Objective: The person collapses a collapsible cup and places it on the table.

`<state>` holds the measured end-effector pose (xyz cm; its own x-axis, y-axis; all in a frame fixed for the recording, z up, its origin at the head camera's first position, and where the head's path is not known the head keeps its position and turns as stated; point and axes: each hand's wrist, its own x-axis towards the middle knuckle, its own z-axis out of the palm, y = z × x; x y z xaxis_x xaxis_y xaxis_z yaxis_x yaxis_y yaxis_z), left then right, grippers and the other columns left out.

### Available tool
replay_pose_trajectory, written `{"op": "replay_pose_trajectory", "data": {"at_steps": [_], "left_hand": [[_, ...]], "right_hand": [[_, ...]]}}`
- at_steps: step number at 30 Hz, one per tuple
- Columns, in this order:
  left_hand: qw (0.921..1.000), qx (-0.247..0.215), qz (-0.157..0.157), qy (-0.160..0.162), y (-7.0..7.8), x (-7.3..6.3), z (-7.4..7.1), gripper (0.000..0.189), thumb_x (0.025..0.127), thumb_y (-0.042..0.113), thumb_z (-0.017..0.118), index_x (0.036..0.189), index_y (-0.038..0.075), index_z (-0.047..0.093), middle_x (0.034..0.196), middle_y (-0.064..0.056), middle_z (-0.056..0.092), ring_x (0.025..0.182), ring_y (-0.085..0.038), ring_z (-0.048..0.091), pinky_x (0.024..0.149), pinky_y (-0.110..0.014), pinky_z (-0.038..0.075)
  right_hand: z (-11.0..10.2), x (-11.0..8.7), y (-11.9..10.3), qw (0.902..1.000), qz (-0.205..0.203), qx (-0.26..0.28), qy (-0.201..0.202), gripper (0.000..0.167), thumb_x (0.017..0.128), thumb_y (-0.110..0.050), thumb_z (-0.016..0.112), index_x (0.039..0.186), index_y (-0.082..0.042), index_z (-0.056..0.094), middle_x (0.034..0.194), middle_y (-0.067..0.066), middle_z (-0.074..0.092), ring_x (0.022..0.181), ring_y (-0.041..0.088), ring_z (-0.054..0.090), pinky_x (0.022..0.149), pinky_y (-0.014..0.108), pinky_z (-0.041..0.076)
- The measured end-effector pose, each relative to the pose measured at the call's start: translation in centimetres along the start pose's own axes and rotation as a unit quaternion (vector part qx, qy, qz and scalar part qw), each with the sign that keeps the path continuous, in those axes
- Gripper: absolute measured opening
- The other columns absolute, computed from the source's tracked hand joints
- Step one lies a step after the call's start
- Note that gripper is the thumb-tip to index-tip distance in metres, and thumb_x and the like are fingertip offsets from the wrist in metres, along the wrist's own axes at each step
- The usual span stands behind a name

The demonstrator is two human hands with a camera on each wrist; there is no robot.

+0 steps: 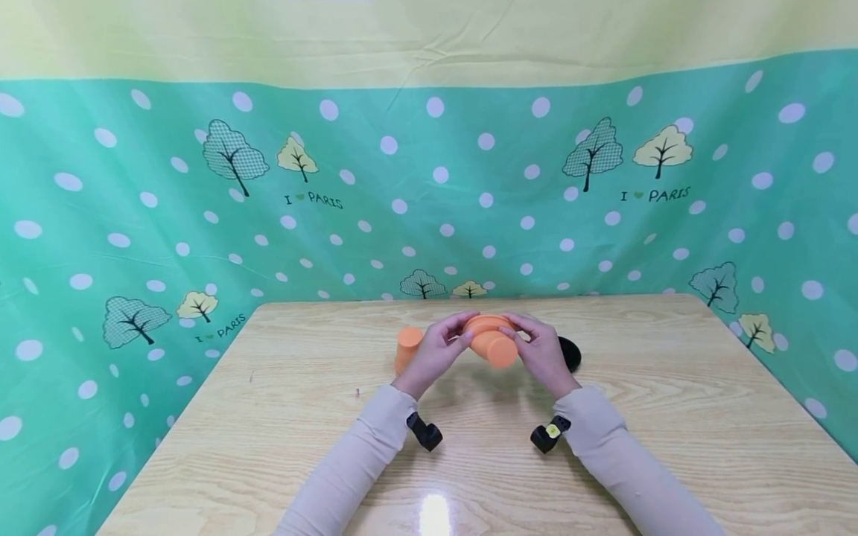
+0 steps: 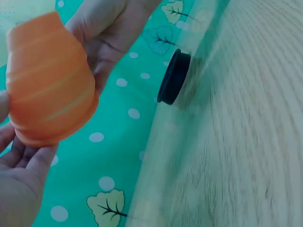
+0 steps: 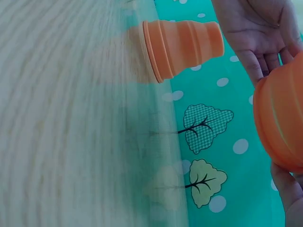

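An orange ribbed cup point(image 1: 501, 351) is held up over the table between both hands. Its narrow end points toward the head camera, with the wide rim on the far side. My left hand point(image 1: 442, 348) grips the rim from the left, and my right hand point(image 1: 540, 353) grips it from the right. In the left wrist view, the cup point(image 2: 49, 80) shows slanting ridges. Beside my left hand, a second orange ribbed cup point(image 1: 408, 348) stands upside down on the table; the right wrist view shows this cup point(image 3: 184, 47) with its wide rim down.
A shallow round black piece point(image 1: 571, 354) stands on the table behind my right hand, also seen as a black disc point(image 2: 174, 77) in the left wrist view. A tiny dark bit point(image 1: 357, 392) lies left on the wooden table point(image 1: 268, 461). A green dotted curtain point(image 1: 375, 186) hangs behind.
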<state>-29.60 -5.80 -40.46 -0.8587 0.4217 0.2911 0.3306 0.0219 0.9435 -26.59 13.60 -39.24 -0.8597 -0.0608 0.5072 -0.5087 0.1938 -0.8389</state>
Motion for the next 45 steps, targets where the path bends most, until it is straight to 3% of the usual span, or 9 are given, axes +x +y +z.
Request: {"op": "replay_pose_trajectory", "data": {"at_steps": [3, 7, 10, 16, 22, 27, 32, 37, 45], "left_hand": [[0.9996, 0.022, 0.008, 0.015, 0.2, -0.1, 0.4, 0.039, 0.095, 0.011, 0.055, 0.132, -0.003, 0.05, 0.121, -0.018, 0.058, 0.103, -0.017, 0.055, 0.087, -0.025, 0.05], [0.9983, 0.042, 0.021, 0.034, 1.6, -0.7, 0.8, 0.036, 0.095, 0.006, 0.054, 0.13, -0.006, 0.052, 0.12, -0.02, 0.059, 0.102, -0.02, 0.055, 0.085, -0.026, 0.052], [0.9979, 0.038, 0.021, 0.047, 2.7, -1.0, 0.9, 0.035, 0.094, 0.003, 0.055, 0.128, -0.006, 0.053, 0.117, -0.022, 0.06, 0.102, -0.022, 0.057, 0.085, -0.026, 0.052], [0.9973, 0.016, 0.016, 0.07, 3.0, -1.0, 0.5, 0.034, 0.093, 0.003, 0.057, 0.124, -0.009, 0.054, 0.117, -0.022, 0.062, 0.106, -0.023, 0.06, 0.087, -0.025, 0.051], [0.9987, 0.003, 0.004, 0.05, 2.9, -0.9, 0.1, 0.032, 0.092, 0.003, 0.058, 0.122, -0.008, 0.058, 0.119, -0.021, 0.062, 0.104, -0.02, 0.062, 0.085, -0.024, 0.052], [0.9995, 0.006, -0.006, 0.03, 3.3, -1.2, 0.2, 0.033, 0.091, 0.003, 0.059, 0.123, -0.006, 0.058, 0.123, -0.021, 0.06, 0.109, -0.026, 0.06, 0.085, -0.023, 0.051], [0.9994, 0.004, -0.005, 0.034, 3.4, -1.3, 0.4, 0.035, 0.089, 0.004, 0.064, 0.122, -0.006, 0.059, 0.122, -0.019, 0.061, 0.113, -0.028, 0.058, 0.09, -0.027, 0.05], [0.9985, 0.001, 0.001, 0.055, 3.2, -1.1, 0.6, 0.035, 0.085, 0.004, 0.068, 0.118, -0.007, 0.061, 0.118, -0.02, 0.063, 0.114, -0.027, 0.057, 0.097, -0.035, 0.046], [0.999, 0.006, -0.009, 0.044, 3.4, -1.0, 0.4, 0.036, 0.09, 0.01, 0.064, 0.124, 0.0, 0.059, 0.123, -0.014, 0.062, 0.11, -0.019, 0.058, 0.092, -0.032, 0.048]], "right_hand": [[0.2, -0.1, -0.1, 1.0, -0.003, -0.008, 0.005, 0.025, 0.088, 0.004, 0.061, 0.111, 0.013, 0.063, 0.1, 0.027, 0.064, 0.088, 0.016, 0.06, 0.063, 0.013, 0.051], [0.4, -0.1, -0.2, 0.9999, 0.004, -0.014, -0.003, 0.025, 0.091, 0.001, 0.059, 0.113, 0.013, 0.062, 0.101, 0.026, 0.063, 0.087, 0.003, 0.056, 0.062, 0.014, 0.052], [0.3, -0.1, 0.0, 0.9997, 0.015, -0.011, -0.018, 0.028, 0.093, -0.003, 0.058, 0.115, 0.013, 0.06, 0.103, 0.025, 0.061, 0.088, -0.002, 0.054, 0.065, 0.015, 0.052], [-0.3, 0.2, 2.5, 0.9956, 0.066, 0.012, -0.066, 0.035, 0.096, -0.014, 0.054, 0.123, 0.008, 0.057, 0.117, 0.023, 0.06, 0.096, -0.001, 0.057, 0.079, 0.019, 0.052], [-0.5, 0.4, 2.5, 0.9913, 0.094, 0.003, -0.092, 0.038, 0.097, -0.027, 0.054, 0.122, 0.001, 0.06, 0.117, 0.019, 0.062, 0.096, 0.006, 0.06, 0.088, 0.034, 0.051], [-0.3, 0.5, 0.7, 0.9892, 0.089, -0.023, -0.113, 0.034, 0.097, -0.019, 0.054, 0.119, 0.006, 0.06, 0.108, 0.02, 0.064, 0.09, 0.014, 0.06, 0.082, 0.035, 0.052], [0.0, 0.7, 0.9, 0.985, 0.088, -0.032, -0.145, 0.033, 0.098, -0.02, 0.053, 0.119, 0.004, 0.06, 0.11, 0.019, 0.064, 0.09, 0.017, 0.059, 0.082, 0.041, 0.052], [0.3, 0.8, 1.5, 0.9813, 0.097, -0.016, -0.166, 0.034, 0.098, -0.022, 0.052, 0.119, 0.004, 0.06, 0.108, 0.017, 0.064, 0.086, 0.013, 0.059, 0.077, 0.027, 0.051], [0.2, 0.8, 1.6, 0.9834, 0.111, 0.035, -0.139, 0.035, 0.098, -0.021, 0.051, 0.118, 0.007, 0.058, 0.103, 0.011, 0.064, 0.086, 0.009, 0.059, 0.082, 0.03, 0.051]]}}
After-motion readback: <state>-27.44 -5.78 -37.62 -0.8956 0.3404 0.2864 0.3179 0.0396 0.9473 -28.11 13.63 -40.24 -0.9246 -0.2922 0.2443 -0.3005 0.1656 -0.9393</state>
